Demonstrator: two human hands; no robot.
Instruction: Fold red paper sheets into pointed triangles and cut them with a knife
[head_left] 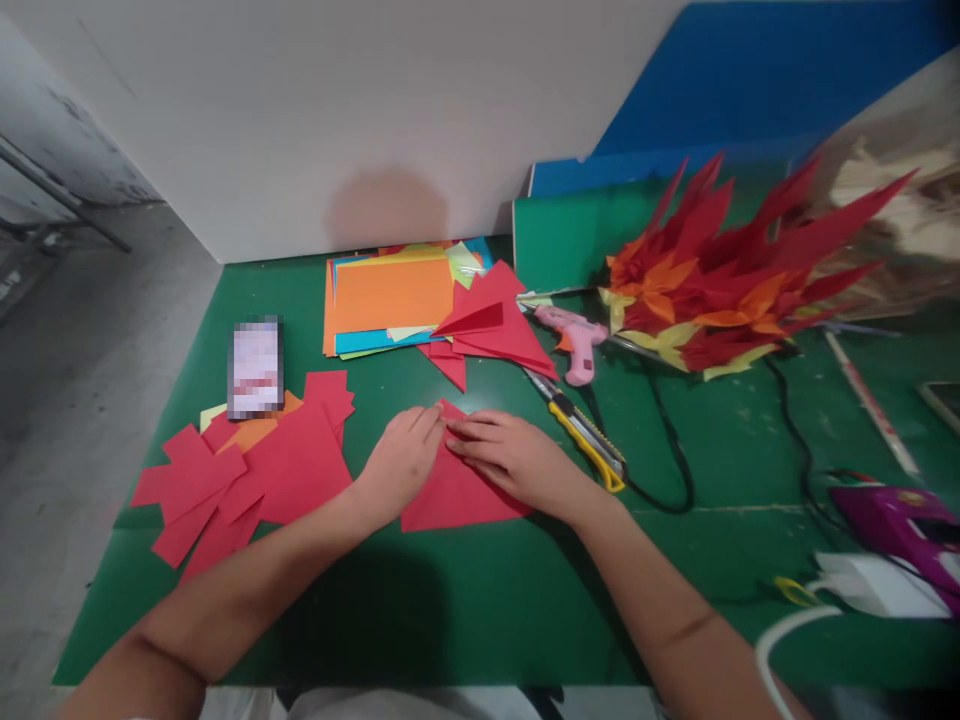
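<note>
A red paper sheet (450, 497), folded toward a point, lies on the green table (480, 600) in front of me. My left hand (401, 460) rests on its left edge, fingers bent together and pressing the paper near the tip. My right hand (514, 455) lies flat over the right side, fingers stretched out toward the left hand and pressing the fold down. The two hands' fingertips nearly touch at the top of the sheet.
Red paper scraps (240, 470) and a phone (256, 367) lie at left. A stack of coloured sheets (390, 300) and folded red triangles (491, 320) sit behind. A pink glue gun (574, 340), a yellow utility knife (585, 435), a red-orange paper flower (720, 270) and cables are at right.
</note>
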